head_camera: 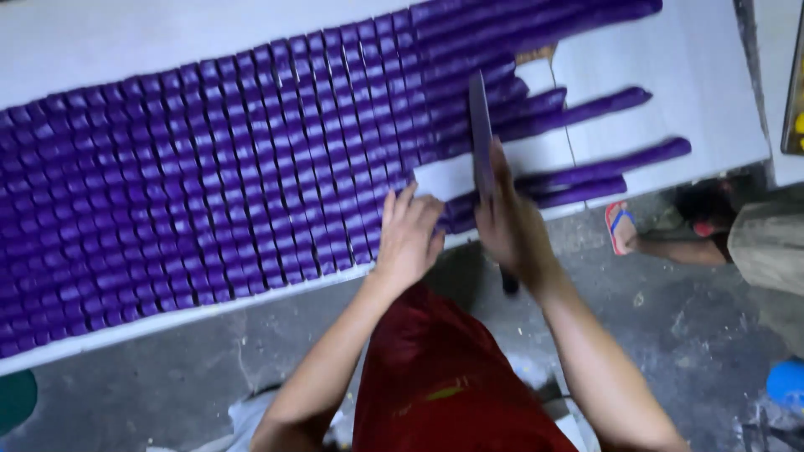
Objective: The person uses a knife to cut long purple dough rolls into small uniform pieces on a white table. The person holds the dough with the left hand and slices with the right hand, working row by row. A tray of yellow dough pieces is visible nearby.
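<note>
Our right hand (507,222) grips a knife (480,134) over purple rolls (578,172); our left hand (409,234), fingers spread, rests at nine o'clock of it.

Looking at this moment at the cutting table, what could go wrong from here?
1. The left hand lies flat by the knife held in the right hand; a slip might nick the fingers.
2. The uncut purple strips lie unevenly, so pieces may come out unequal.
3. Cut purple blocks sit near the edge of the white table and might be nudged off.
</note>
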